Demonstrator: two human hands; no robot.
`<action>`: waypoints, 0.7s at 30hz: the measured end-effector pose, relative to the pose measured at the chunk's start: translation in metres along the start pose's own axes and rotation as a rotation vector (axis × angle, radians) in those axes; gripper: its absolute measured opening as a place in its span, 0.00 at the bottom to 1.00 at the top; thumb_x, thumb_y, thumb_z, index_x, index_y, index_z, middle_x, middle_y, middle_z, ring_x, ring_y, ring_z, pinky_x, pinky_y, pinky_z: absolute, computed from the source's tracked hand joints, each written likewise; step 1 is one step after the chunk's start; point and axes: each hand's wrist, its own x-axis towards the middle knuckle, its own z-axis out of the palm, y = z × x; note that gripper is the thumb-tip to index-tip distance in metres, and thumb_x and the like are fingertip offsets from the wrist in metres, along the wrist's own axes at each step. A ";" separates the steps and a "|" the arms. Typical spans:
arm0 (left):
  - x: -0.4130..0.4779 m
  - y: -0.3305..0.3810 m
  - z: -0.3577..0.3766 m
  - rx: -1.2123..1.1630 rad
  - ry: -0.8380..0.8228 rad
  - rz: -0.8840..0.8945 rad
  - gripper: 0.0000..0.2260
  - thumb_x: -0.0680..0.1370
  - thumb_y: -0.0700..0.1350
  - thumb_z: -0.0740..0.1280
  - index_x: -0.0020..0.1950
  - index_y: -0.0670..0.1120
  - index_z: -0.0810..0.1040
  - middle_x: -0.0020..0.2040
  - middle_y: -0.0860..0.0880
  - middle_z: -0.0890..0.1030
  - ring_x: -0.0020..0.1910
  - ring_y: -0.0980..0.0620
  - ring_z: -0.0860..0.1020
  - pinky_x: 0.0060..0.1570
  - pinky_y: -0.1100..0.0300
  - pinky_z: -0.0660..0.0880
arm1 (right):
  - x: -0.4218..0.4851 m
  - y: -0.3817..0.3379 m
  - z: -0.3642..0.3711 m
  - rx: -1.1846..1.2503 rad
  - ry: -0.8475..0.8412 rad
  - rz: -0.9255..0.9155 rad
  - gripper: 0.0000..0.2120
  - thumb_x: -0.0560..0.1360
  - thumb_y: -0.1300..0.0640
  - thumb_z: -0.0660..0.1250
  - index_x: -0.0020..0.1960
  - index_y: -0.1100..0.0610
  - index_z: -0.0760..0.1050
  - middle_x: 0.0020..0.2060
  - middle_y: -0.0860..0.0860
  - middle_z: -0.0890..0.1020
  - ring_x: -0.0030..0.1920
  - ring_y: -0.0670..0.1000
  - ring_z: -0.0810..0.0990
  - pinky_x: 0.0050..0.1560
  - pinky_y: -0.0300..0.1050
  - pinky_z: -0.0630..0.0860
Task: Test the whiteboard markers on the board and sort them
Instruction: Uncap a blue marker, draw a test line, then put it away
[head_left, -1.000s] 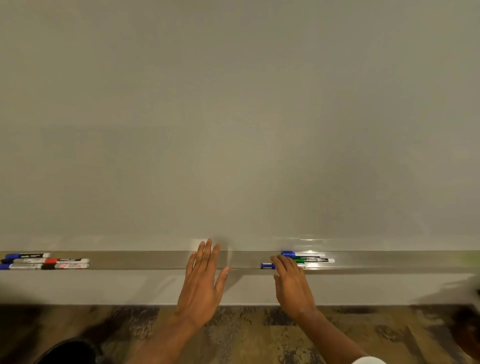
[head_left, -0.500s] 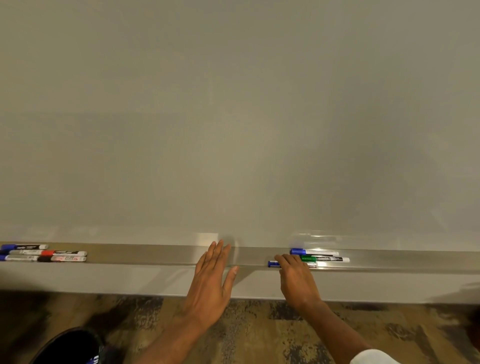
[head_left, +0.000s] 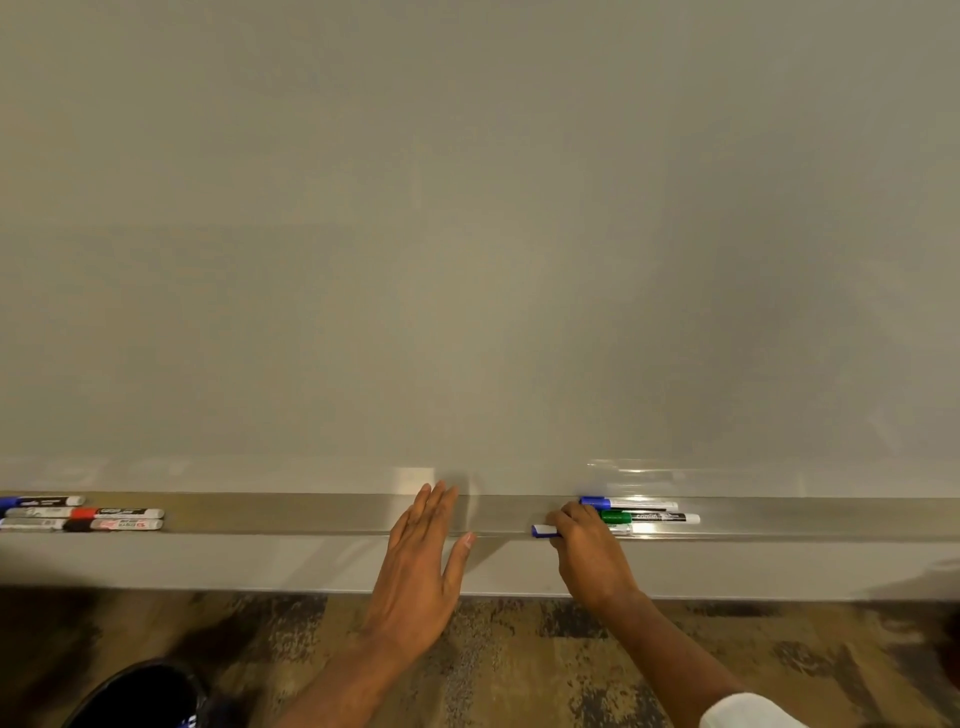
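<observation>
Along the tray (head_left: 311, 514) under the whiteboard (head_left: 467, 234), the right hand (head_left: 589, 553) curls its fingers over the front marker (head_left: 543, 530), which lies at the tray's outer lip with only its blue end showing left of the knuckles; the left hand (head_left: 421, 540) is flat and released, fingers straight, fingertips over the tray, holding nothing. Risks — the front marker sits at the very edge, so a loose pinch or a sideways drag may roll it off onto the carpet (head_left: 519, 665); the knuckles lie just beside the green-capped marker (head_left: 649, 517) and near the blue-capped marker (head_left: 628, 503) behind it, so a careless lift may nudge either. Surroundings — a second group of markers (head_left: 83, 513) lies well apart at the tray's left end, which should keep the two lots from mixing; a dark shoe (head_left: 140, 693) shows at lower left. Nothing stands between the hands and the board surface, which bears no visible test strokes
</observation>
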 end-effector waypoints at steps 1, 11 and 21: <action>0.000 0.001 0.000 -0.003 -0.002 -0.001 0.28 0.82 0.66 0.45 0.80 0.60 0.45 0.81 0.62 0.45 0.78 0.69 0.38 0.76 0.67 0.41 | 0.000 -0.001 0.000 0.011 0.007 -0.011 0.14 0.77 0.59 0.69 0.63 0.52 0.77 0.58 0.49 0.79 0.59 0.50 0.76 0.61 0.42 0.73; 0.013 0.024 -0.022 -0.368 0.116 -0.075 0.19 0.84 0.55 0.61 0.76 0.61 0.68 0.74 0.68 0.66 0.70 0.78 0.60 0.71 0.67 0.62 | 0.003 -0.057 -0.032 0.513 0.259 -0.065 0.11 0.77 0.58 0.69 0.60 0.52 0.78 0.52 0.45 0.80 0.53 0.45 0.76 0.55 0.42 0.77; 0.032 0.066 -0.116 -0.940 0.044 -0.214 0.13 0.84 0.48 0.63 0.66 0.53 0.81 0.60 0.58 0.84 0.62 0.59 0.80 0.62 0.65 0.75 | 0.007 -0.153 -0.130 1.262 0.117 0.053 0.13 0.77 0.58 0.70 0.60 0.50 0.80 0.51 0.48 0.85 0.53 0.49 0.82 0.54 0.44 0.79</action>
